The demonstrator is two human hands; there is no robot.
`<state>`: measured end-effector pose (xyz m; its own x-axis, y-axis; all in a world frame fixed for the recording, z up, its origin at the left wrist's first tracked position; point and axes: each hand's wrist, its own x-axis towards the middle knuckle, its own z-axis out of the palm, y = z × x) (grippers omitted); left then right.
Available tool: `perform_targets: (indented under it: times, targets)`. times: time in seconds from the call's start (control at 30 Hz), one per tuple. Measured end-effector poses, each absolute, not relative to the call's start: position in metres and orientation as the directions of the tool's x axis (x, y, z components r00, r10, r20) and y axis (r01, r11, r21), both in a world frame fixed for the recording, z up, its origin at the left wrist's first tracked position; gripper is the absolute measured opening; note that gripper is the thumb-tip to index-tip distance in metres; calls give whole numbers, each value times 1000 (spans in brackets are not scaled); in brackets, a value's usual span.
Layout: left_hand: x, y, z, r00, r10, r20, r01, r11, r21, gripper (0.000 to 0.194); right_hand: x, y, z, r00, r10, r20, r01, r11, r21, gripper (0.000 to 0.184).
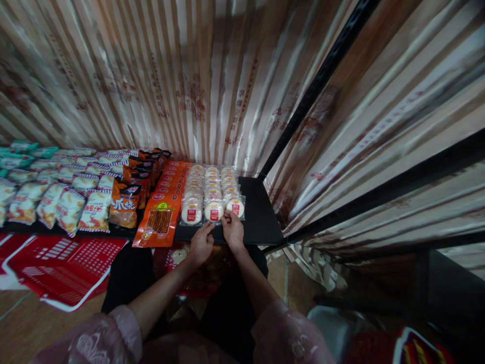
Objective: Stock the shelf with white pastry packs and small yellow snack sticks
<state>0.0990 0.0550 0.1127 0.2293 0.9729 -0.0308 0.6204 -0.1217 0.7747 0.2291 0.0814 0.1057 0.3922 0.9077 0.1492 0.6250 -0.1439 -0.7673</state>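
Clear packets of round, pale crackers or biscuits with red labels stand in three rows on a black shelf. My left hand (202,244) reaches the lower edge of the front middle cracker packet (214,209), its fingers closed on that edge. At the packet's right side, my right hand (232,231) pinches the border with thumb and fingertips. It lies just below the front right cracker packet (235,204). To the left is the front left cracker packet (191,210), which neither hand touches. An orange snack bag (162,212) lies flat beside the rows, its lower end over the shelf edge.
Orange-and-black snack bags (125,203) and white snack bags (94,211) fill the black shelf (261,212) leftward. Below it stand red baskets (71,265). A dark metal post (303,106) rises behind the shelf's right end, before a pleated printed curtain (212,76).
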Motion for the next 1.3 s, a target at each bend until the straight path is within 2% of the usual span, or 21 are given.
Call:
perform_targets:
  times: [0.47, 0.63, 1.07, 1.3]
  targets:
    - [100, 57, 111, 194, 981, -19, 629, -109, 769, 44, 225, 82, 99, 357, 922, 151, 626, -116, -771, 34]
    - [100, 58, 109, 199, 980, -10, 631, -121, 767, 43, 222, 76, 93, 347, 904, 250, 602, -10, -798, 37]
    - [98, 41, 94, 185, 971, 152, 622, -236, 747, 37, 208, 52, 80, 341, 875, 344, 613, 70, -787, 35]
    - [92, 27, 86, 239, 932, 271, 547, -360, 756, 35, 200, 39, 77, 318, 850, 420, 592, 168, -789, 32]
